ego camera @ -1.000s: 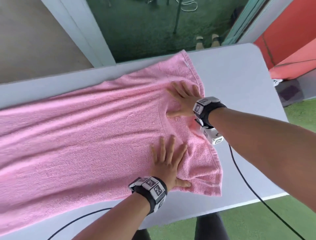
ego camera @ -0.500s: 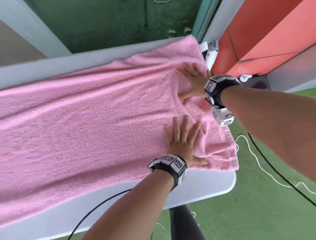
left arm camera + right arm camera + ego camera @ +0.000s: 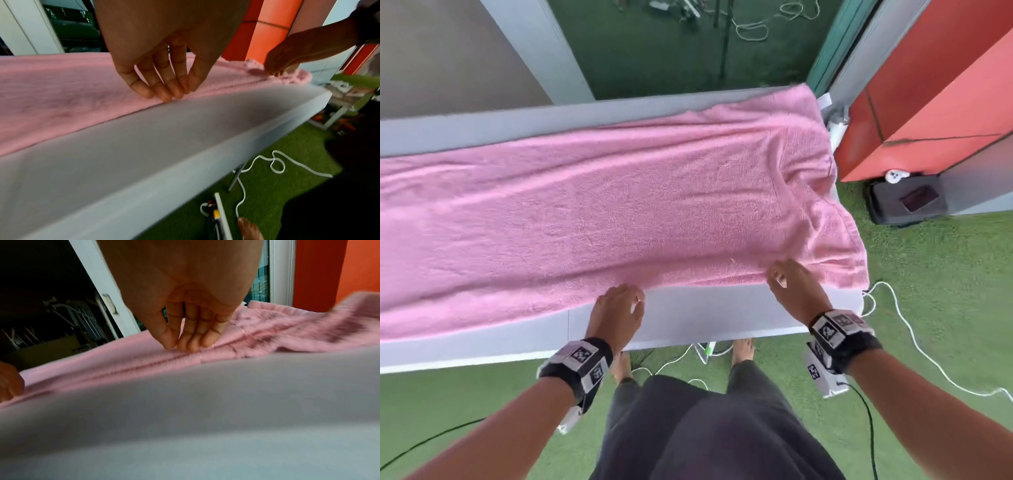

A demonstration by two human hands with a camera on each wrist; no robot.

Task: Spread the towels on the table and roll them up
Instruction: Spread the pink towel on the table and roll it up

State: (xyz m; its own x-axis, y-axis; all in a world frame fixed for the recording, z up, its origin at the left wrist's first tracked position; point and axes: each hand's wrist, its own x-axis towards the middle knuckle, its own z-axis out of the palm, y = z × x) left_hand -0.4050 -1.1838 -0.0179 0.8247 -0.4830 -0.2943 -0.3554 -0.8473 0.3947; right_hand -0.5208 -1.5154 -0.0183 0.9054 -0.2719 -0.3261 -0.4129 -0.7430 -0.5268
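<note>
Both hands off the towel's top now, no longer pressing flat near the counter's right end as half a second ago; moved instead to the towel's near hem, along the counter's front edge. Left hand bunched, fingertips touching the hem, a real grip not plain; right hand likewise, fingertips together on the hem near the front right corner. Towel spread lengthwise, right end wrinkled and draped over. Smoothing apparently finished; probably setting up the roll or a fold from the near hem.

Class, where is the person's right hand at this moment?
In the head view the right hand sits at the pink towel's near edge, close to its right end, right of the left hand.
</note>
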